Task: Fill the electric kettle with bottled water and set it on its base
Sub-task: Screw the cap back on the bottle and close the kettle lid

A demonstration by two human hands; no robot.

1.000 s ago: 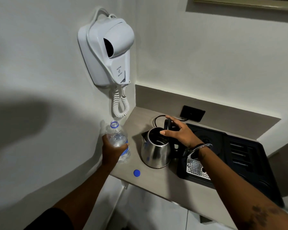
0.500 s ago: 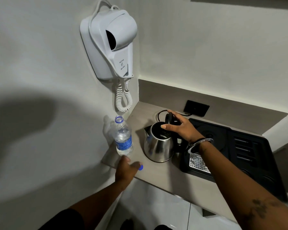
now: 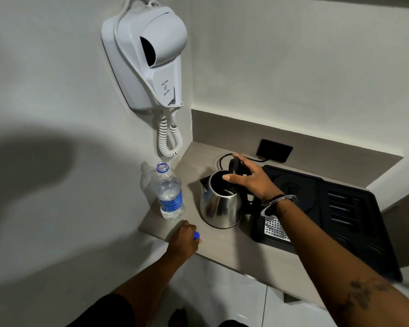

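Note:
The steel electric kettle [image 3: 221, 208] stands on the grey counter with its black lid [image 3: 234, 166] flipped up. My right hand [image 3: 250, 181] holds the raised lid and the rim at the handle. An uncapped clear water bottle [image 3: 169, 197] with a blue label stands upright to the kettle's left, about half full. My left hand [image 3: 183, 239] is at the counter's front edge, fingers closed on the blue bottle cap [image 3: 196, 235]. The round kettle base [image 3: 293, 188] sits in the black tray behind my right wrist.
A black tray [image 3: 354, 220] with a metal drip grid [image 3: 275, 228] fills the counter's right side. A wall-mounted white hair dryer [image 3: 149, 60] with a coiled cord [image 3: 169, 138] hangs above the bottle. A black socket [image 3: 274, 151] and cable sit at the back wall.
My left hand let go of the bottle, which now stands on the counter, moved down to the front edge and closed on the blue cap. My right hand stayed on the kettle lid.

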